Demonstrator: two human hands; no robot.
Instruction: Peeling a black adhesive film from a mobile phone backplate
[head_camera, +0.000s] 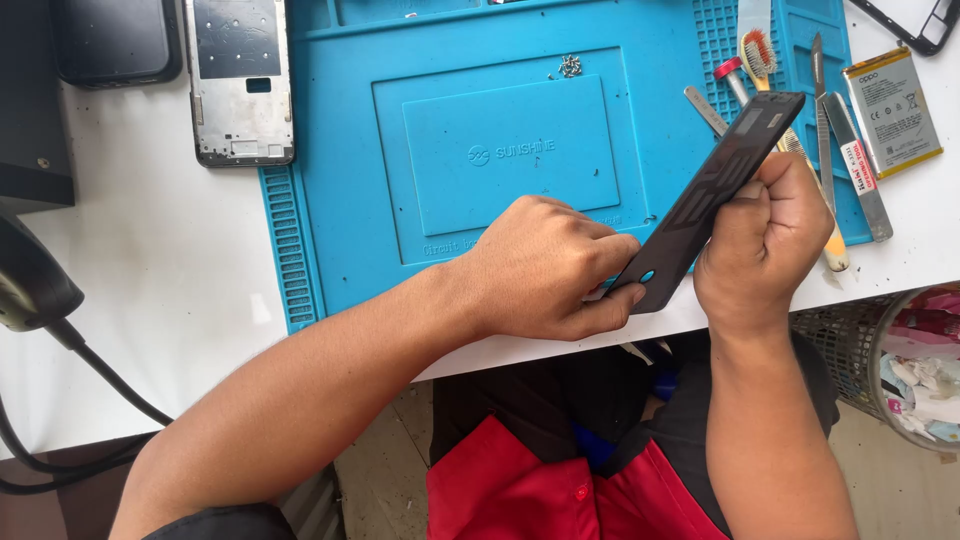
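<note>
Phone (712, 190) held tilted above the mat's (420, 130) near edge, both hands on it. Advice: pry slowly at the lower corner, keep the body steady. Right hand (762, 245) closed around the phone's upper half; left hand (545, 268) curled, fingertips pinching the lower end. Screws (570, 66) well apart.

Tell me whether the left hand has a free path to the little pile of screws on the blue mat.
Probably yes, once it lets go. The left hand is pinching the lower end of the black phone panel, but the blue mat between it and the screws lies bare, with nothing in the way.
</note>
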